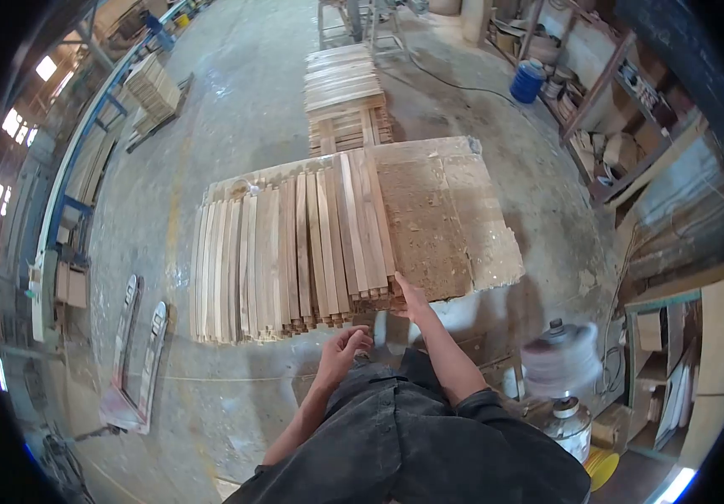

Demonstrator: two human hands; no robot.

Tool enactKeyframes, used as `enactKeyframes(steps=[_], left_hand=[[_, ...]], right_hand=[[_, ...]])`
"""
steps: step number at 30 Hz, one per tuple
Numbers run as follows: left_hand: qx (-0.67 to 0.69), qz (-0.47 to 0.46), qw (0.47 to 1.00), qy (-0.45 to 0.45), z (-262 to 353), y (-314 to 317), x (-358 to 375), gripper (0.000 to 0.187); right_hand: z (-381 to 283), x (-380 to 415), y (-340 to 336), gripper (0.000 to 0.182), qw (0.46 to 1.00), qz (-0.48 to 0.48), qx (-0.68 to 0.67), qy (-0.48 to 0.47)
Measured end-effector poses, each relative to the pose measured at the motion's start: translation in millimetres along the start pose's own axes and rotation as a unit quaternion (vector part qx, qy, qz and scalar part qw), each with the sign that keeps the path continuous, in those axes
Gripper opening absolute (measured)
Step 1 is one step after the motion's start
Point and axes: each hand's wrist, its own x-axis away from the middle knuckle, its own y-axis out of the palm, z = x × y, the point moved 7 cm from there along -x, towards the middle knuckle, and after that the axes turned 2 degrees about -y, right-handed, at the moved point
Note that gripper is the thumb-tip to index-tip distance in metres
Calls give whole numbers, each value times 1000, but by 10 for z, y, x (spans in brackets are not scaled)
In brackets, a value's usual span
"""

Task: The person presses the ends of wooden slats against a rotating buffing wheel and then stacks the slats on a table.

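Observation:
A row of long wooden strips [273, 244] lies side by side on a board-topped stack in front of me. My right hand [410, 298] is at the near end of the rightmost strip [381, 218], thumb side up along its edge and fingers partly hidden around the end. My left hand [347, 346] is curled closed in front of my waist, just short of the strips' near ends, and nothing shows in it. On the right, the worn brown board [437, 218] is bare beside the strips.
Behind stands another stack of wooden strips [345, 80]. A pallet jack's forks [139, 353] lie on the floor at left. To my right are a blurred round machine part [560, 361] and shelving [664, 370]. A blue drum [527, 81] stands farther back.

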Motion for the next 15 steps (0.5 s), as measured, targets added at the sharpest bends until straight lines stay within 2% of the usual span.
enactKeyframes(steps=[5, 8, 10, 15], left_hand=[[8, 16, 1000, 0, -13, -78, -66, 37], [-7, 9, 1000, -7, -42, -92, -121, 36], [-16, 0, 1000, -13, -50, -95, -171, 36], [-23, -3, 1000, -6, 3, -174, -245, 35]], right_hand=[[118, -112, 45, 71, 998, -6, -62, 28], [79, -117, 85, 68, 998, -19, -53, 1], [78, -121, 45, 61, 999, 5, -53, -10], [-20, -116, -143, 58, 993, 33, -78, -77]])
